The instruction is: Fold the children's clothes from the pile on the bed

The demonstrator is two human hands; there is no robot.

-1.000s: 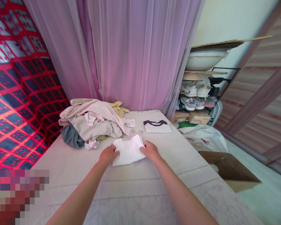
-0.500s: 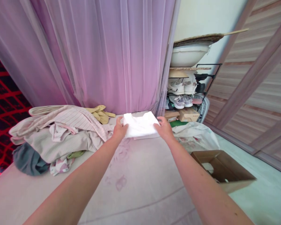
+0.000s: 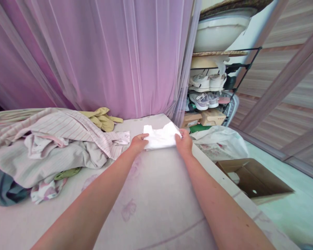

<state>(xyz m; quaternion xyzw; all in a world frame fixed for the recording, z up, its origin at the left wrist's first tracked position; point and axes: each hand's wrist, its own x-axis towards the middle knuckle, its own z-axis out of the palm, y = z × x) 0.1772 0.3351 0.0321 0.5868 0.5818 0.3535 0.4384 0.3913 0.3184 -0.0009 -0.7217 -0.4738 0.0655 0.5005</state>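
Observation:
A folded white garment (image 3: 161,138), shaped like a flat rectangle, is spread between my two hands near the far edge of the bed (image 3: 151,194). My left hand (image 3: 139,143) pinches its left edge, thumb on top. On the opposite edge, my right hand (image 3: 184,141) grips it with the thumb over the cloth and the fingers behind. Its overexposed surface hides most detail; an uneven, notched upper edge shows. Whether it rests fully on the sheet I cannot tell.
A heap of clothes (image 3: 67,139) lies on the left, with a mustard garment (image 3: 103,119) behind it. Purple curtains (image 3: 106,59) hang at the back. To the right stand a shoe rack (image 3: 219,90), a plastic bag (image 3: 224,142) and an open cardboard box (image 3: 255,177).
The view has shifted and tilted down somewhat. Both hands still hold the white garment, now slightly further right along the bed, nearer its corner.

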